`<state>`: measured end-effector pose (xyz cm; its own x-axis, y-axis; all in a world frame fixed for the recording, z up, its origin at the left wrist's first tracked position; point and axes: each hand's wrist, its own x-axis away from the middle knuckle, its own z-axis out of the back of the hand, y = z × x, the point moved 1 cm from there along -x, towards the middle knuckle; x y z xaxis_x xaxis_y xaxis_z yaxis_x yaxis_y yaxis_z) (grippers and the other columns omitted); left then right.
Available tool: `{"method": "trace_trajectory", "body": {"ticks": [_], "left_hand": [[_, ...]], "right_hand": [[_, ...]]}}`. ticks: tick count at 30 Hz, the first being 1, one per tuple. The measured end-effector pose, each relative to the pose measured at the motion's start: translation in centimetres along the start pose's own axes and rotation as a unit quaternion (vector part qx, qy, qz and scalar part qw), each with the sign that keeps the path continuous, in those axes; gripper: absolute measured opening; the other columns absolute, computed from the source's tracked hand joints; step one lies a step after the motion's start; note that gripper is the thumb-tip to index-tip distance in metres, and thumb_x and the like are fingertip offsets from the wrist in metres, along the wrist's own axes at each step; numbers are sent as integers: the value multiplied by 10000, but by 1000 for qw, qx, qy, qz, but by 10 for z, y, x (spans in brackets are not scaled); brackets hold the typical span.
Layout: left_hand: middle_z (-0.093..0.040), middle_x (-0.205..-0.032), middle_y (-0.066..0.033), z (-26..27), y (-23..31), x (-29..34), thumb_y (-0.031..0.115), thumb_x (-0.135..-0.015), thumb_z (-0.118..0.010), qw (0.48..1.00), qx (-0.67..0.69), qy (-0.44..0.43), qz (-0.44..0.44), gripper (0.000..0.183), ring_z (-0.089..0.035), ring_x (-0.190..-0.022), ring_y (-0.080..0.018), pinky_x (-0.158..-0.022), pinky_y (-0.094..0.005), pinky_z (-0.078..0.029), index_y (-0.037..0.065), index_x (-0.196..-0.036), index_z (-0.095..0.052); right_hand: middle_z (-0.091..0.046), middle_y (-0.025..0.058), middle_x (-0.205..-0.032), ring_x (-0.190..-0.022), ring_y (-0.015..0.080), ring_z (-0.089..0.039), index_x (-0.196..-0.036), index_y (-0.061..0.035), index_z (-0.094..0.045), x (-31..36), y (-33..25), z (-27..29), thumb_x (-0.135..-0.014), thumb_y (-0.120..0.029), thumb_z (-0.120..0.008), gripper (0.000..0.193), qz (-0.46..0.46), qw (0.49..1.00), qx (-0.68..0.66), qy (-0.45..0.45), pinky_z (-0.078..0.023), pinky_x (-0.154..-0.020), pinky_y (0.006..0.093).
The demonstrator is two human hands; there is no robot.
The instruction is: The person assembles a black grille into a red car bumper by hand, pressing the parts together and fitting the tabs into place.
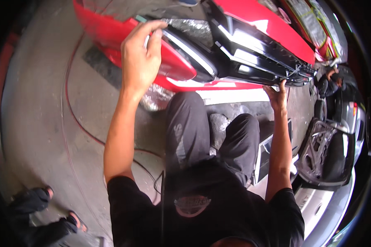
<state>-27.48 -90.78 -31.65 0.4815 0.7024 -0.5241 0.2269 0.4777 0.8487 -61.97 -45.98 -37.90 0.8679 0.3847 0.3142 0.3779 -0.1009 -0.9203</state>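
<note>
Bumper: glossy, curved red car bumper (pixel 169 68), tilted just beyond the person's knees (pixel 187 109).
Grille: shiny black grille (pixel 268 61), angular slats.
Left hand (pixel 140 57): grip slightly parted at the bumper's rim; I can't tell whether it pinches.
Right hand (pixel 278 96): thumb and fingers apart at the grille's lower edge; firmness of hold unclear.
Floor (pixel 41 107): dull grey, apparently concrete.

A red-and-black bumper (pixel 247 57) is touched at its near edge by the right hand (pixel 277 96), farther left by the left hand (pixel 140 61).
</note>
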Motion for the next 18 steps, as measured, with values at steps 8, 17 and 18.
{"method": "trace_trajectory", "body": {"ticks": [8, 17, 18], "left_hand": [[-724, -1040, -182, -48, 52, -78, 283, -861, -878, 993, -72, -56, -70, 608, -721, -959, -285, -833, -385, -551, -2, -1349, -651], [-684, -880, -30, -85, 25, -96, 198, -964, -792, 979, 120, -134, 91, 359, -594, -627, -61, -506, -221, -438, -11, -1221, -651], [-682, -881, -38, -86, 24, -95, 159, -987, -754, 979, 124, -131, 93, 306, -621, -646, -80, -499, -228, -456, -16, -1203, -626]], "right_hand": [[-525, 285, -1374, -1174, 382, -650, -1515, 29, -383, -5, 9, 5, -936, -632, -704, 935, 28, 998, -49, 32, -522, -1102, 526], [-200, 418, -1597, -1410, 548, -414, -1636, -85, -48, -9, 11, 3, -973, -491, -735, 1038, 28, 991, -128, 30, -486, -1094, 632], [-301, 385, -1547, -1382, 536, -445, -1627, -87, -90, -8, 11, 1, -979, -478, -733, 993, 36, 992, -120, 30, -502, -1073, 626]]}}
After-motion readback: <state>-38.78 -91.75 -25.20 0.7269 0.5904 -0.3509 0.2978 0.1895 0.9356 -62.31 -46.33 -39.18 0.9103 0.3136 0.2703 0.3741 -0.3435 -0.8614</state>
